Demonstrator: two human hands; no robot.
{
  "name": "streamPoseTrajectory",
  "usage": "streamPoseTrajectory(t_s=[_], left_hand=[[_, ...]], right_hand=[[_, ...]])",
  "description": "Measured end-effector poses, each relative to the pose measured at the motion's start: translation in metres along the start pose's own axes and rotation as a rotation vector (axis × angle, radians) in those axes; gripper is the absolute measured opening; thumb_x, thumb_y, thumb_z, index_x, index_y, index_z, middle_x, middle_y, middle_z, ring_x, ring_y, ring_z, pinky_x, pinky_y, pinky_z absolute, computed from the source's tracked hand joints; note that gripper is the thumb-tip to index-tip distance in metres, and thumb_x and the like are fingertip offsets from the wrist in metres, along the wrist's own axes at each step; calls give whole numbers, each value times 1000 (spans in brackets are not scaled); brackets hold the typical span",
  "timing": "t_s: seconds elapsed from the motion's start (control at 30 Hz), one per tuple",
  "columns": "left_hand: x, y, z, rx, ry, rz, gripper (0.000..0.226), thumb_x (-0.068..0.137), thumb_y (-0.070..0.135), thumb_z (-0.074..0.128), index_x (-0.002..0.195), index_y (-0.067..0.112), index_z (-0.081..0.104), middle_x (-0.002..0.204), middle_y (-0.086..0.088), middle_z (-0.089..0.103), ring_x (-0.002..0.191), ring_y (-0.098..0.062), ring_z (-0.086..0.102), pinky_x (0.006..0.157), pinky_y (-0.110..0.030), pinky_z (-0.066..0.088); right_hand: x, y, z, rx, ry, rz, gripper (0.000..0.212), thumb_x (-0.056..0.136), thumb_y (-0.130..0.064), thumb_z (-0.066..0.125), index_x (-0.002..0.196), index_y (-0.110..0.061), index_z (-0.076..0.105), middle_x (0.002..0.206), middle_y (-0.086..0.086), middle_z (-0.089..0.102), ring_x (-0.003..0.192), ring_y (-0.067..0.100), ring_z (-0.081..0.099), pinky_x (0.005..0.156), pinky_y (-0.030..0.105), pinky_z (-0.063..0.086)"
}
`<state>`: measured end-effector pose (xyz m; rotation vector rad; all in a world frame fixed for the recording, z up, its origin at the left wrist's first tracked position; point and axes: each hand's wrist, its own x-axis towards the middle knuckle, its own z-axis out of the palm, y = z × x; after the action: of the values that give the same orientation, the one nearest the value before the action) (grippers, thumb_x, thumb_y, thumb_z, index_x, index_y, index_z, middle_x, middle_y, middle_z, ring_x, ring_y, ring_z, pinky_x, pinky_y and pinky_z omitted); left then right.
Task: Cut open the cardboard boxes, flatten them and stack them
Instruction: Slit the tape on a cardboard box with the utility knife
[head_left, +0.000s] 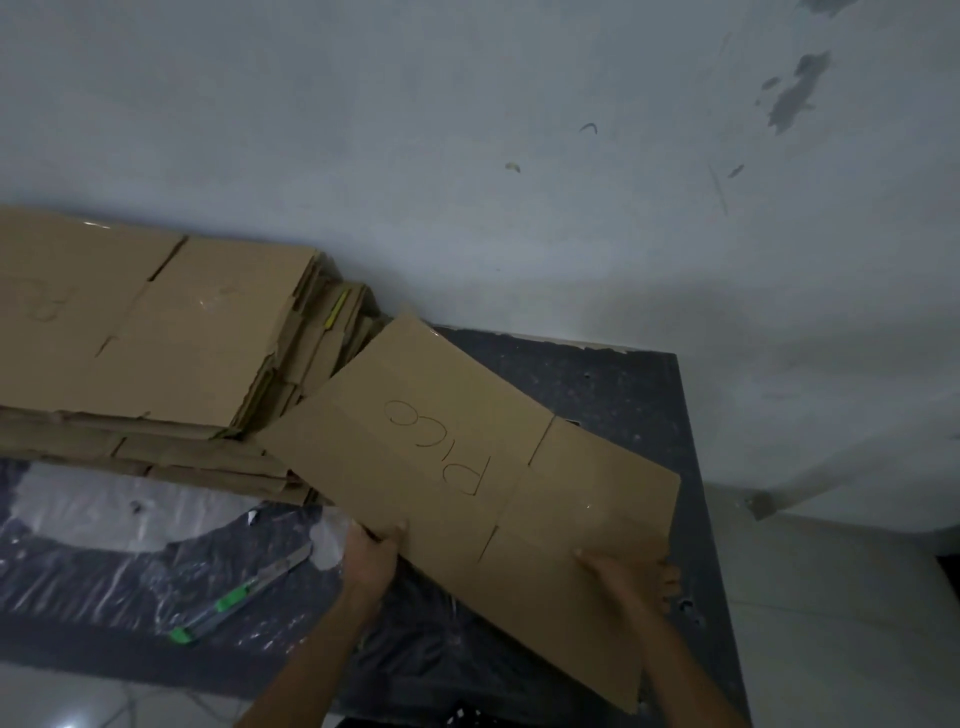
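Both thumbs lay on top of a flattened brown cardboard box (571, 493) marked in black pen, with fingers curled under its near edge, a pinch grip on each side. On the left hand (371, 558) the fingers were hidden under the board, so their spread couldn't be told; it held the near-left corner. On the right hand (628, 571) the fingertips (670, 577) showed past the board's edge, close together; it held the near edge further right. Held box was tilted, its far corner up by a stack of flattened brown cardboard boxes (156, 332) — touching or just short, couldn't tell. That stack sat at the back left of a dark speckled table (623, 374), against a scuffed white wall (467, 156). Left of the left hand, a grey utility knife with green parts (239, 597) lay on a crumpled clear plastic sheet (78, 561) over the table's near left.
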<state>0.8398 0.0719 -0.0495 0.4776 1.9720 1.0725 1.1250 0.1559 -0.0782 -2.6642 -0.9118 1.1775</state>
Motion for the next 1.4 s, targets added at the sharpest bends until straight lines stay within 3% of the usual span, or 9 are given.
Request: streamPoseTrajectory(t_s=[0.13,0.27,0.37,0.63,0.83,1.03,1.23,1.3,1.4], left_hand=[[-21,35,-4,-137,-23,82,33,91,3,61,121,4,47,114,-11,60,110,-28,56,99,-42,47],[-38,57,-17,-263,-51,158,32,89,2,63,117,11,51,108,-4,64,103,-22,62,96,-43,49],[-42,74,-36,-383,-53,172,35,88,8,67,119,14,53,112,-5,66,107,-24,63,95,-45,50],[-4,118,-134,-477,34,290,30,89,12,65,116,16,54,114,-4,66,106,-24,64,92,-48,52],[60,134,-241,-573,113,280,22,92,6,59,112,15,53,108,-1,64,97,-17,63,88,-42,52],[141,129,-344,-555,162,211,31,92,9,62,120,11,49,113,-4,61,111,-26,58,99,-47,47],[208,118,-424,-485,197,113,35,91,13,65,122,3,51,119,-10,59,111,-30,57,98,-49,48],[230,111,-446,-385,200,43,39,89,17,68,120,-3,56,118,-17,63,105,-33,60,94,-49,50],[251,104,-475,-29,133,-26,33,90,29,66,98,-3,65,101,-23,67,93,-36,63,85,-42,52]], right_hand=[[10,8,-30,166,-61,-153,106,72,-41,83,150,-4,21,153,18,25,138,39,28,108,49,32],[6,10,-38,368,-56,-184,113,62,-45,87,149,-5,27,149,19,36,129,42,41,103,58,40],[-9,-7,-42,473,-70,-228,109,66,-41,85,150,-7,24,150,17,34,130,41,41,104,56,39],[-87,-114,-18,545,-61,-469,102,74,-35,82,151,-9,19,154,12,28,136,35,35,107,50,36],[-169,-213,52,510,-52,-583,96,73,-33,82,147,-7,27,146,15,40,126,35,45,101,49,43],[-242,-295,131,450,-55,-628,95,70,-39,83,144,-10,31,141,11,41,120,34,50,96,46,48],[-304,-355,203,387,-58,-673,96,67,-39,84,143,-9,32,137,13,44,114,31,53,94,43,50],[-321,-370,224,326,-38,-691,97,70,-38,83,144,-8,29,137,14,46,116,33,53,95,43,49],[-338,-382,245,201,12,-702,89,77,-32,78,146,-7,27,142,16,44,124,35,48,100,41,43]])
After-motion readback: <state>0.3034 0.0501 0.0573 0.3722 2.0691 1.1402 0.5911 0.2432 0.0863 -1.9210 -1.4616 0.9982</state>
